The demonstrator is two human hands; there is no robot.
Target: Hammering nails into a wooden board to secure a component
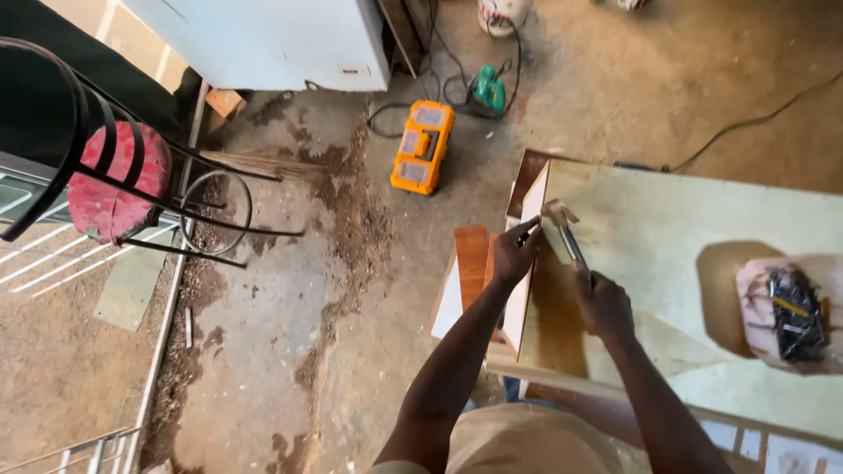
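We hold a nail [528, 232] pinched in our left hand [514, 255] at the panel [528, 263] edge; our right hand [604, 305] grips the hammer [566, 233]. Nailing appears under way; the next blow needs the head squarely over the nail. The nail itself is barely discernible.

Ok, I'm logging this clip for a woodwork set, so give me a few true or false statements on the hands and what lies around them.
1. The right hand grips a hammer. True.
2. The left hand rests flat on the floor. False: it pinches something small at the edge of the upright board.
3. An orange toolbox lies on the floor. True.
4. The red stool stands on the pale panel. False: it stands far left, off the panel.
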